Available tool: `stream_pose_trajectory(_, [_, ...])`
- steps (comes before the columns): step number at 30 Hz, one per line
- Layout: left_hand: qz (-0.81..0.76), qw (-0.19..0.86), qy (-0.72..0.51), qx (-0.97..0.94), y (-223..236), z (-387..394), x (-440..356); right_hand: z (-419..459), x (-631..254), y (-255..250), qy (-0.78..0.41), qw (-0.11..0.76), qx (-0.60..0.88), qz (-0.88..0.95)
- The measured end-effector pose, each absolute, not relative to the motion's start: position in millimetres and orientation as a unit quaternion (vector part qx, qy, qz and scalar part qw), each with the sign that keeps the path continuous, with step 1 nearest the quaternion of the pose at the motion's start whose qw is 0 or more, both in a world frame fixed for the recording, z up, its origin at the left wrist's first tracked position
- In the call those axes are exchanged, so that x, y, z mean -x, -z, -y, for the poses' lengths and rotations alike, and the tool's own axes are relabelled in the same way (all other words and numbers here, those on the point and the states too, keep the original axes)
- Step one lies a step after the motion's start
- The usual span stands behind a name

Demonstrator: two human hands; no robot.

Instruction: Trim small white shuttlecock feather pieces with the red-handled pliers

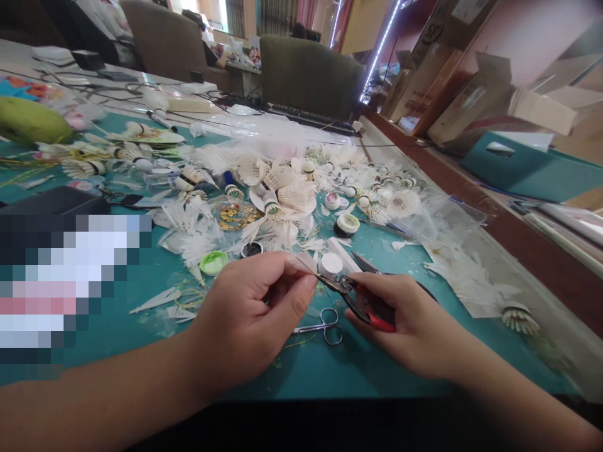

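My left hand is closed in a pinch on a white feather, whose tip shows above the thumb. Red-handled pliers are gripped in my right hand, with their narrow jaws pointing left at the feather beside my left fingertips. Whether the jaws touch the feather is hard to make out. Small silver scissors lie on the green mat below the pliers. Behind my hands stand a round white lid, a green paint pot and a black pot.
Shuttlecocks and loose white feathers are heaped across the mat. Gold-coloured bits lie in a clear dish. Dark scissor blades lie behind the pliers. Cardboard boxes and a teal bin stand at right.
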State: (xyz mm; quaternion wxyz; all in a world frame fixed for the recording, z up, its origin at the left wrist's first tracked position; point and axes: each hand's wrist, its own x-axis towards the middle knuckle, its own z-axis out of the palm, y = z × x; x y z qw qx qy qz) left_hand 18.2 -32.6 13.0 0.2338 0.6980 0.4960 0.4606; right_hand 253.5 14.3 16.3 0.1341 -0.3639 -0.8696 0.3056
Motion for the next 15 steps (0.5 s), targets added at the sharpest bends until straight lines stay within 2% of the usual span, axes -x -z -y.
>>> stream_pose_trajectory(15, [-0.491,0.282,-0.474,-0.675,-11.7,32.2,-19.9,-12.7,-250.4,-12.5,-0.296,0.156,0.39,0.857])
